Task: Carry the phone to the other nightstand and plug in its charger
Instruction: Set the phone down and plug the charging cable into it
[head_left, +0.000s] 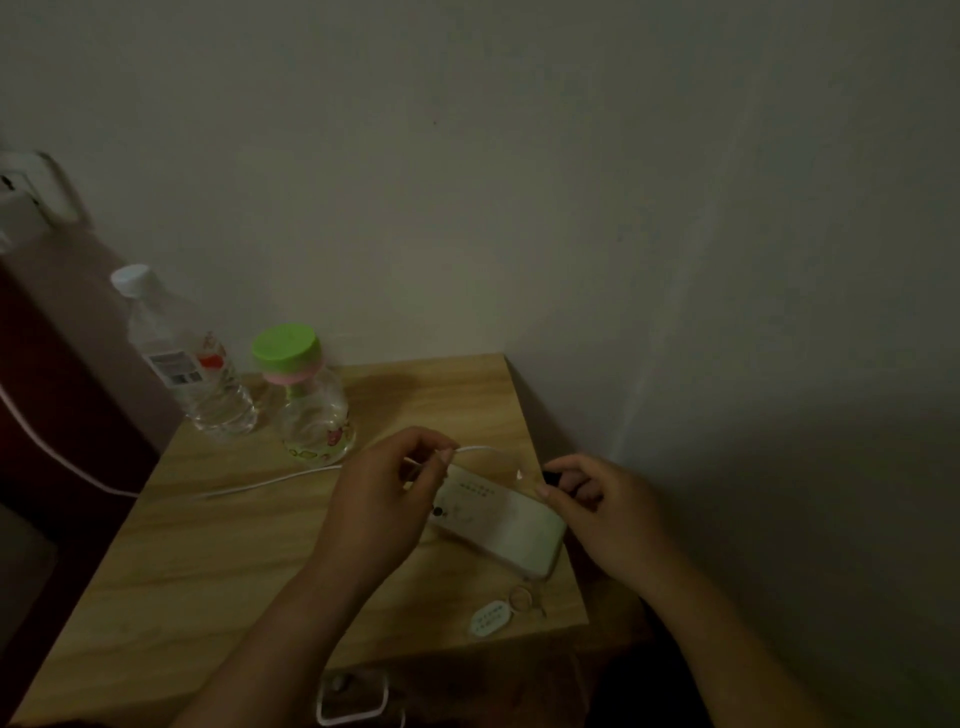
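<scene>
Wood-grain nightstand (218, 545): both hands pinch thin white cable (270, 482) above slab-shaped phone (501, 525).

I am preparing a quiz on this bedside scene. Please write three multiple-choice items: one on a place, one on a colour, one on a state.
1. Where does the key tag lie?
A. Near the nightstand's front edge
B. Behind the bottles
C. On the floor

2. What colour is the small bottle's cap?
A. Blue
B. Green
C. Black

3. What does the left hand do?
A. Lies flat
B. Grips a bottle
C. Pinches the white cable

Answers: 1 A, the tag sits by the front edge; 2 B, the cap is green; 3 C, fingertips close on the cable above the phone.
</scene>
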